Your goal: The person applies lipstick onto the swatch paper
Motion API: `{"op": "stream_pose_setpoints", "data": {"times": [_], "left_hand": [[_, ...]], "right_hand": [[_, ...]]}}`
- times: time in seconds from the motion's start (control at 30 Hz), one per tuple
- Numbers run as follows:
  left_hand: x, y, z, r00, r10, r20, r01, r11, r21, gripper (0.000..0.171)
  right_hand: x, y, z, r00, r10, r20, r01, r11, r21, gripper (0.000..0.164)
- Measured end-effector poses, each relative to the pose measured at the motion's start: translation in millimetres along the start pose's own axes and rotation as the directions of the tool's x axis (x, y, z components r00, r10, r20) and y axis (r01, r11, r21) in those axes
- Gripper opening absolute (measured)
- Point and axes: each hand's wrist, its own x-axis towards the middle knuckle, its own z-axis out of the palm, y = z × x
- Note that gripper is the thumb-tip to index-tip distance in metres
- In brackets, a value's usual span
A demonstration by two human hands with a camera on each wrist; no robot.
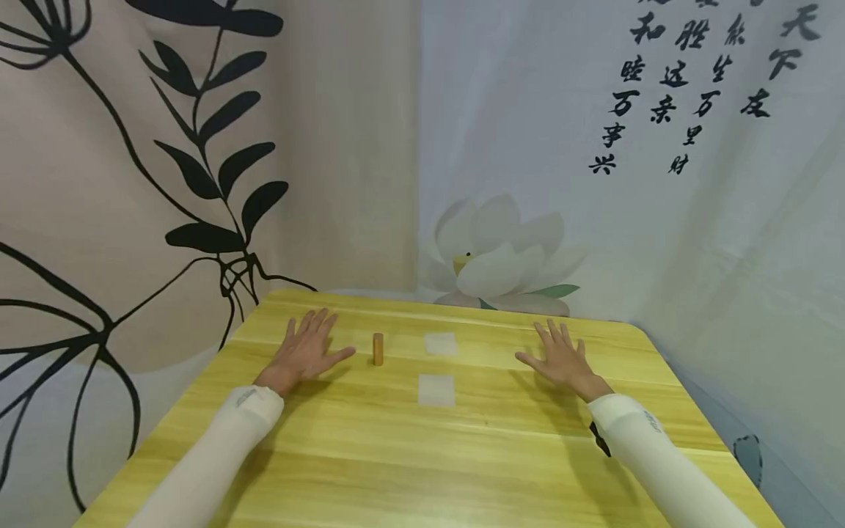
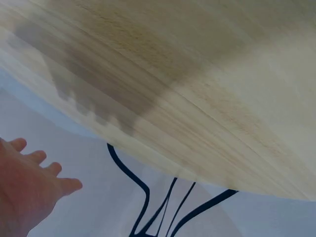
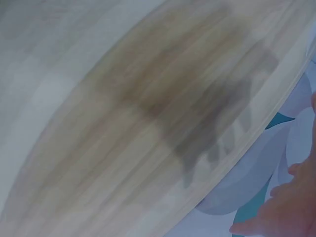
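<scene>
My left hand (image 1: 304,352) is held out over the left part of the table with its fingers spread, holding nothing. Close to its thumb stands a small brown cylinder (image 1: 378,350), upright and apart from the hand. On the other side, my right hand (image 1: 563,361) spreads its fingers over the table, with nothing in it. Two pale square patches lie between the hands, a far one (image 1: 440,344) and a nearer one (image 1: 436,390). Each wrist view catches part of its own hand, the left (image 2: 32,190) and the right (image 3: 286,207), with a hand shadow on the wood.
The yellow wood-grain table (image 1: 396,469) has rounded far corners. Behind it hangs a curtain (image 1: 350,147) printed with dark plants, a pale lotus (image 1: 502,257) and written characters. White sleeves cover both forearms, and a black item (image 1: 599,440) shows at the right wrist.
</scene>
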Motion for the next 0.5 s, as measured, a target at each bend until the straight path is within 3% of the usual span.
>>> {"op": "stream_pose_setpoints", "data": {"times": [0.23, 0.5], "left_hand": [[-1.3, -2.0, 3.9, 1.0, 0.003, -0.001, -0.003, 1.0, -0.008, 0.1], [-2.7, -6.7, 2.5, 0.999, 0.006, -0.038, -0.006, 1.0, -0.018, 0.1]], "right_hand": [[-5, 5, 1, 0.999, 0.025, 0.026, -0.025, 1.0, 0.005, 0.096], [0, -8, -7, 1.0, -0.003, 0.006, 0.003, 1.0, -0.001, 0.095]]}}
